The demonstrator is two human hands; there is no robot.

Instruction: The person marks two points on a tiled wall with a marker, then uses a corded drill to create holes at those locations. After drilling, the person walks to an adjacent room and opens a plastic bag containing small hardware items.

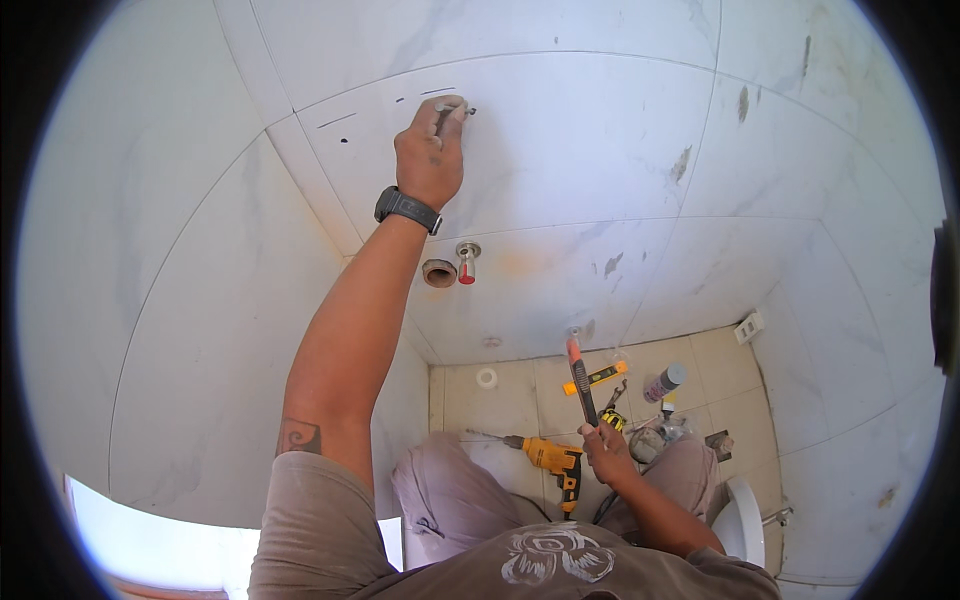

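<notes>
My left hand (pixel 432 150) is raised against the marbled white wall tile (pixel 580 130), pinching a small pale rod-like piece (pixel 447 107) at a dark spot on the tile. The fingers partly hide that piece, so its kind is unclear. Lower down on the right, my right hand (pixel 605 452) grips one end of a long tool (pixel 583 385) with a black ribbed grip and an orange end. It points up toward the wall, and my fist covers its lower end. Short black pen marks (pixel 437 91) run along the tile around my left hand.
Below my left hand, a pipe opening (pixel 439 272) and a red-handled valve (pixel 467 265) protrude from the wall. A yellow drill (pixel 555 460) lies between my legs. On the floor are a spirit level (pixel 608 374), a spray can (pixel 663 383) and a white ring (pixel 487 378).
</notes>
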